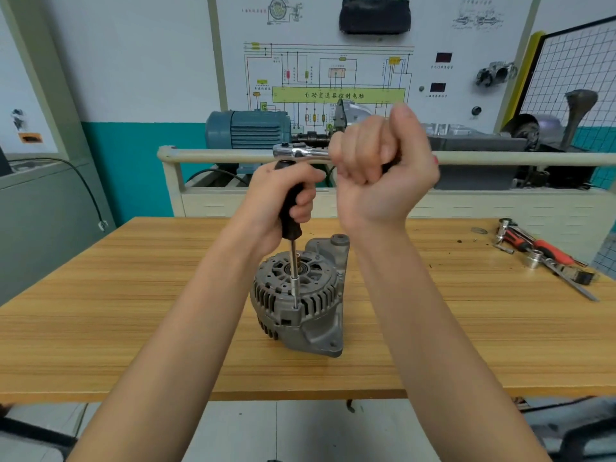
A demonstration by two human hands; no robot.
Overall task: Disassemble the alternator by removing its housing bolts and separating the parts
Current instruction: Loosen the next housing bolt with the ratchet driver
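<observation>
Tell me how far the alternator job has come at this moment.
Done: nothing visibly separated; the alternator stands whole on the table. In hand: the left hand grips the black driver handle, its socket on a housing bolt; the right hand holds the ratchet. Left: any other bolts, then splitting the housing.

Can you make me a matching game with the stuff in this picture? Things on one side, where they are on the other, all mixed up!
Things:
1. alternator
2. ratchet
3. black driver handle
4. red-handled tools

Places:
A. lying at the far right of the table
B. gripped in the left hand
C. standing in the middle of the table, under the driver shaft
D. on top of the driver, its handle gripped by the right hand

Pairs: 1-C, 2-D, 3-B, 4-A
</observation>
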